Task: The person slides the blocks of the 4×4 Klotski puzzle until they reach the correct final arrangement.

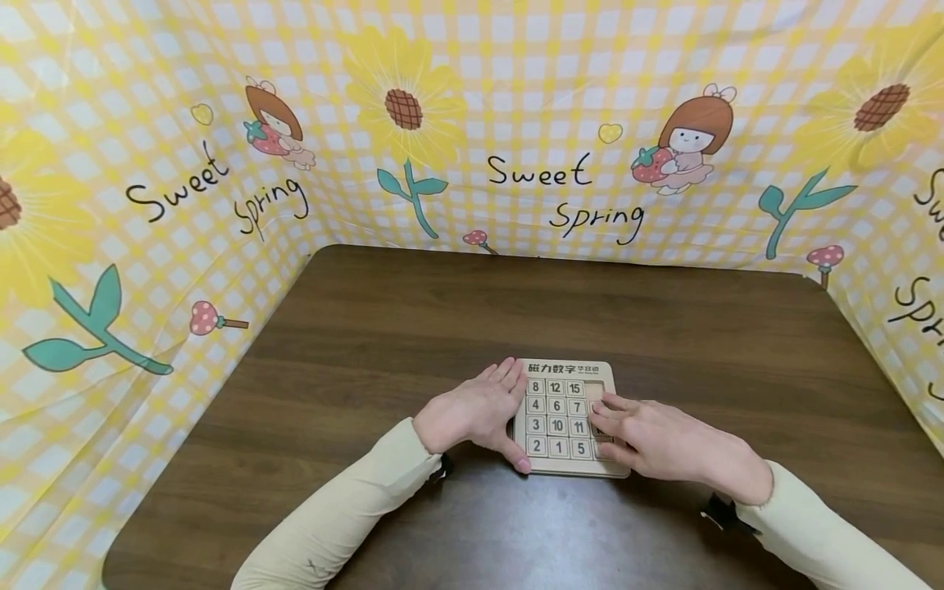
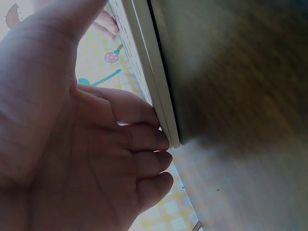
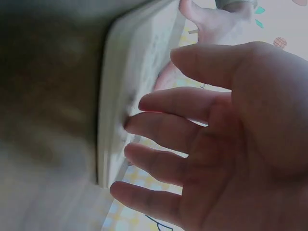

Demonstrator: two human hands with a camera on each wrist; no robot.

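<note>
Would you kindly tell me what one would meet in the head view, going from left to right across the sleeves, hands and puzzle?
Left sleeve → left hand → number puzzle → right hand → right sleeve.

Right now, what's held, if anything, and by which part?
Nothing is gripped: left hand touches the number puzzle at its left edge, right hand its right side.
</note>
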